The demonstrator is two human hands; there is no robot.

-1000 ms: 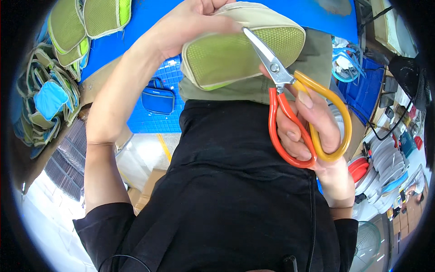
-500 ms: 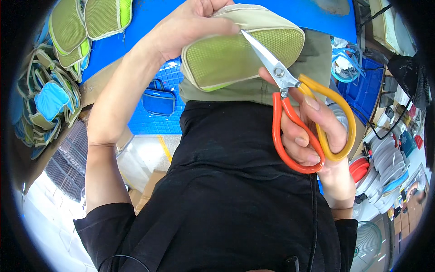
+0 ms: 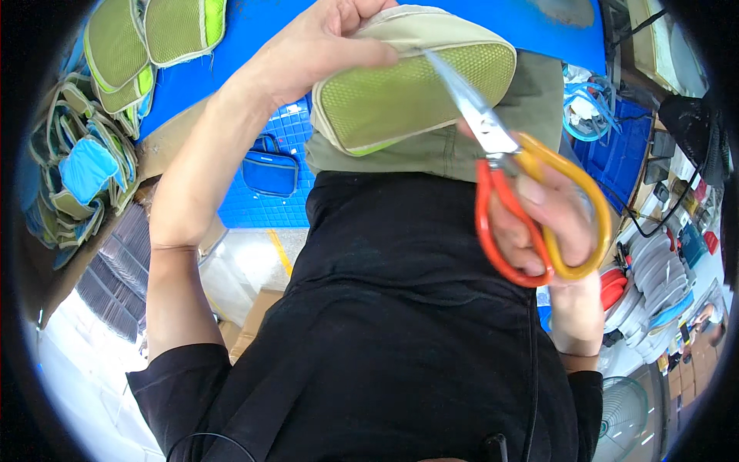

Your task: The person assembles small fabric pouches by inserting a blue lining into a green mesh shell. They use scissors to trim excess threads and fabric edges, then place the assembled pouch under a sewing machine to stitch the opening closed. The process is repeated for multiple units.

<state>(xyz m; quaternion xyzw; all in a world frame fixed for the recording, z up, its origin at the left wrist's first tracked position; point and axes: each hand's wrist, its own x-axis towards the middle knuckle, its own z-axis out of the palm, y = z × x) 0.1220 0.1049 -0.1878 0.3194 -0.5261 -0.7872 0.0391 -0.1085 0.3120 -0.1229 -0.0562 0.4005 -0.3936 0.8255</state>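
Pouch (image 3: 416, 96): olive-green mesh, cream trim.
Scissors (image 3: 493, 137): silver blades, red and yellow handles; surface (image 3: 254, 31): blue; shirt (image 3: 408, 346): black.

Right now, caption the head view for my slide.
Left fingers grip a beige-and-green mesh pouch; right fingers hold red-and-yellow-handled scissors.

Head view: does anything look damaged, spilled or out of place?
Two oddities: the blue work surface has a brownish patch at upper right, possibly wear, and a pale-edged green mesh piece at upper left has loose threads along its lower edge. The cream-edged green mesh pouch in the left hand shows no clear damage.
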